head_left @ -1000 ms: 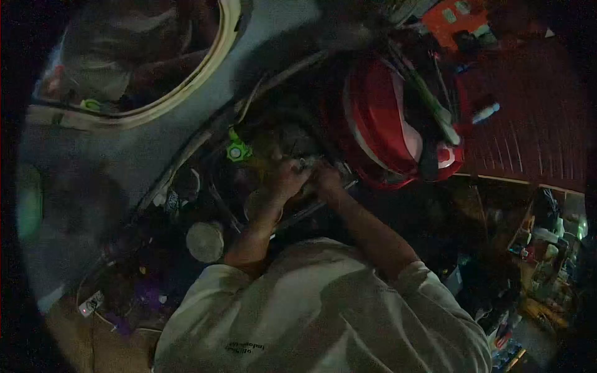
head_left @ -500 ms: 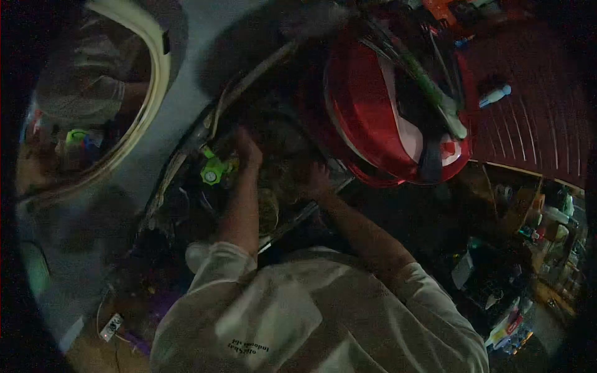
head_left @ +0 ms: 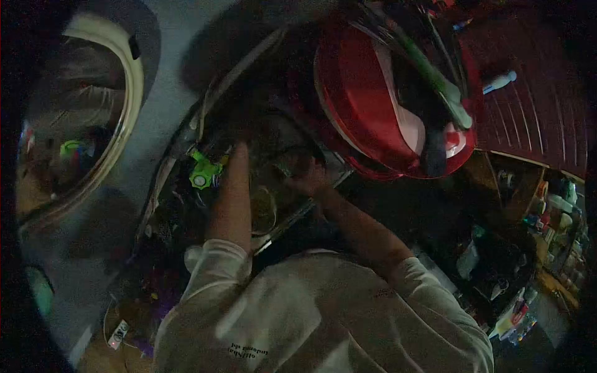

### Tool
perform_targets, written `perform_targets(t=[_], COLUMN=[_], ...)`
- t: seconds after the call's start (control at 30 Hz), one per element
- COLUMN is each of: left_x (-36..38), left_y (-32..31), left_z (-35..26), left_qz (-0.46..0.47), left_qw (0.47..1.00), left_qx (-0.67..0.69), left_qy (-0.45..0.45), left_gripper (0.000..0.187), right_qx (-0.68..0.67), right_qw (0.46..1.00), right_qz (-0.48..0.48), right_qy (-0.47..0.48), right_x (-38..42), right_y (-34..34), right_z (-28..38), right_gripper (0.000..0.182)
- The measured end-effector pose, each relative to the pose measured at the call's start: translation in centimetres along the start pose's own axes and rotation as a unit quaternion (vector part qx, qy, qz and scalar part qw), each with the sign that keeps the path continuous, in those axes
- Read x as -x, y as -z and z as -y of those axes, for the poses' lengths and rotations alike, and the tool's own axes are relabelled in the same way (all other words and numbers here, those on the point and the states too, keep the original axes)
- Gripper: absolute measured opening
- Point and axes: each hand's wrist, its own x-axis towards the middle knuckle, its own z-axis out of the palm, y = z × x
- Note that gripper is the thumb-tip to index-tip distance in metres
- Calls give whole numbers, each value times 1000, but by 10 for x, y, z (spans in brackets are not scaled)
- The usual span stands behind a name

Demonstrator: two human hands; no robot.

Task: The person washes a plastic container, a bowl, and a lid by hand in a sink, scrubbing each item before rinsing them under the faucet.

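head view: the pale shirt (head_left: pixel 311 311) fills the near side, and both forearms reach from it into a dark patch in the middle. beyond, at right, is a ribbed maroon panel (head_left: pixel 532 81); left of it sits a red container (head_left: pixel 367 105), with long green stems (head_left: pixel 429 78) lying across it. at far left is a mirror, its pale rim (head_left: pixel 130 105) curving beside a grey wall. a shelf of small bottles (head_left: pixel 563 211) stands at right.

the work looks under way, not finished: both arms are stretched into the middle. which parts are done and which are left i cannot tell, as the light is too poor to show any result.

the right hand (head_left: pixel 309 180) is by a dim round thing (head_left: pixel 292 163) in the middle; its fingers look slightly parted, but whether they grip the thing or only lie against it i cannot tell. the left hand (head_left: pixel 241 150) is a blur at the end of its forearm, near and to the right of a bright green fitting (head_left: pixel 202 173); its fingers are hidden, so i cannot tell if they are open or closed.

smaller still, a pale ring (head_left: pixel 264 214) shows between the forearms, and a white power strip (head_left: pixel 118 334) lies near left.
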Motion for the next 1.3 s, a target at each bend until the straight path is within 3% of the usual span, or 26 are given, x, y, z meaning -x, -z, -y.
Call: perform_targets(t=[0.07, 0.17, 0.27, 0.37, 0.47, 0.5, 0.6, 0.77, 0.93, 1.0, 1.07, 1.1, 1.13, 1.17, 1.2, 1.23, 1.27, 1.3], left_x=[1, 3, 2, 8, 17, 21, 37, 74, 114, 128, 142, 145, 148, 150, 153, 159, 165, 168], left_y=[2, 0, -6, -5, 2, 5, 15, 31, 65, 84, 95, 85, 75, 76, 78, 74, 67, 58], left_z=[-1, -2, -4, -5, -9, -9, -9, -16, -58, -87, -105, -94, -83, -101, -119, -121, -115, -107], left_qz=[-10, -25, -36, -44, -37, -34, -25, -20, 4, 27, 76, 170, 229, 340, 431, 427, 380, 329], left_qw=[999, 992, 981, 954, 885, 856, 778, 728, 737, 768, 832, 911, 956, 935, 847, 850, 876, 899], left_qx=[41, 98, 157, 250, 399, 445, 538, 586, 580, 549, 465, 312, 150, -90, -308, -306, -294, -284], left_qy=[31, 71, 107, 159, 238, 262, 323, 356, 346, 330, 293, 209, 102, 53, -44, -37, -40, -44], left_gripper=[41, 41, 42, 42, 42, 42, 43, 39, 36, 36, 36, 37, 37, 38, 39, 39, 39, 39], right_qx=[-42, 38, 131, -8, 113, -3, -173, -442, -493, -484, -466, -477, -487, -483, -488, -490, -485, -421], right_qw=[999, 999, 984, 991, 942, 980, 983, 896, 865, 870, 879, 870, 860, 862, 867, 868, 871, 897], right_qz=[-8, -25, -103, -58, -219, -149, -60, -24, -51, -81, -103, -119, -134, -132, -72, -8, 1, -51], right_qy=[3, 1, 65, 119, 229, 136, 25, 37, 73, 44, 11, 41, 71, 74, 76, 77, 82, 120], right_x=[0, -35, -48, -36, -6, -1, 19, 39, 56, 62, 67, 69, 71, 70, 64, 59, 50, 40], right_y=[-3, -45, -70, -67, -35, -28, -7, 14, 30, 40, 47, 49, 51, 51, 48, 43, 34, 26], right_z=[0, -27, -49, -49, -19, -15, -2, 8, 20, 28, 34, 35, 36, 36, 34, 34, 33, 35], right_gripper=[128, 127, 121, 112, 96, 88, 76, 55, 40, 37, 36, 37, 39, 39, 49, 62, 62, 61])
